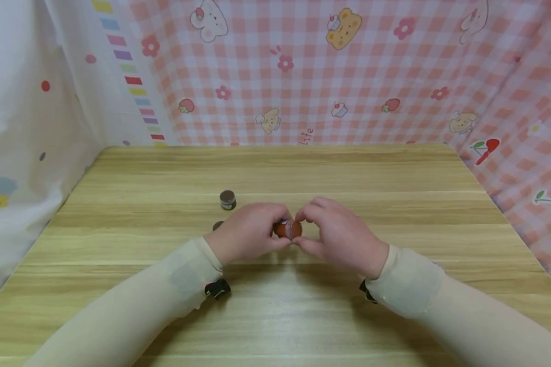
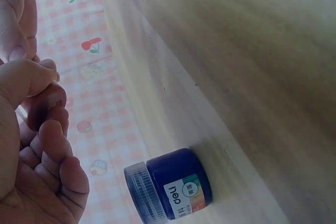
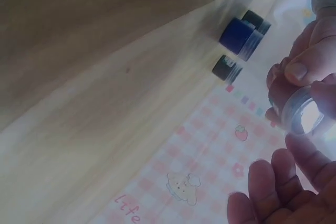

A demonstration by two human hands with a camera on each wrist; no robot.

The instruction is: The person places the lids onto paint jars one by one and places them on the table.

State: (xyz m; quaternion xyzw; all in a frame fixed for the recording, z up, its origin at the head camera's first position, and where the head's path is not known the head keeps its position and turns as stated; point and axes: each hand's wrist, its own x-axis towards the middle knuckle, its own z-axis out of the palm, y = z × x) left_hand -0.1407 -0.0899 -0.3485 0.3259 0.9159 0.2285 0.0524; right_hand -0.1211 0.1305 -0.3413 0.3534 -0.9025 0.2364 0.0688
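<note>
A small red-brown paint jar (image 1: 282, 229) lies on its side in my left hand (image 1: 252, 232), just above the table. Fingers and thumb curl round its body, hiding much of it. Its clear lid (image 3: 303, 113) faces my right hand (image 1: 342, 234), whose thumb and forefinger pinch the rim from opposite sides. That hand's other fingers (image 3: 262, 182) spread loosely in the right wrist view. The lid looks seated on the jar. Beside the left hand stands a blue jar (image 2: 181, 184) with a clear lid and a "deli" label.
A dark jar (image 1: 227, 200) stands upright behind the left hand. Another jar top (image 1: 218, 225) peeks out beside the left wrist, mostly covered. The right wrist view shows the blue jar between two dark jars (image 3: 227, 69). Patterned cloth (image 1: 280, 76) hangs behind the wooden table (image 1: 275, 168).
</note>
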